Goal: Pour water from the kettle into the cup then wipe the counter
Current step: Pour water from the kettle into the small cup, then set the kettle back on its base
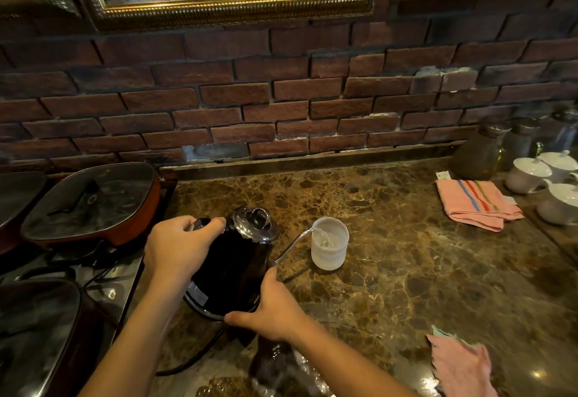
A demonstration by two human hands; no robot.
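The left hand [179, 248] is wrapped around the handle of the glossy black gooseneck kettle with a chrome lid [233, 263], while the right hand [270, 309] cups its lower edge, fingers spread against the base to steady the tilt. The kettle hangs above the brown marbled stone surface [406, 271], leaning right, and its thin silver spout [294, 245] ends just over the rim of the small frosted translucent cup [329, 243], a fine stream falling inside. The risk is overshoot: the cup is narrow and light-looking, so a steeper tilt or a nudge from the spout could send water over the rim or tip it. The base may be hot against the right palm. A pink cloth [459, 362] lies near right, a striped pink towel [475, 205] further back, both ready for wiping.
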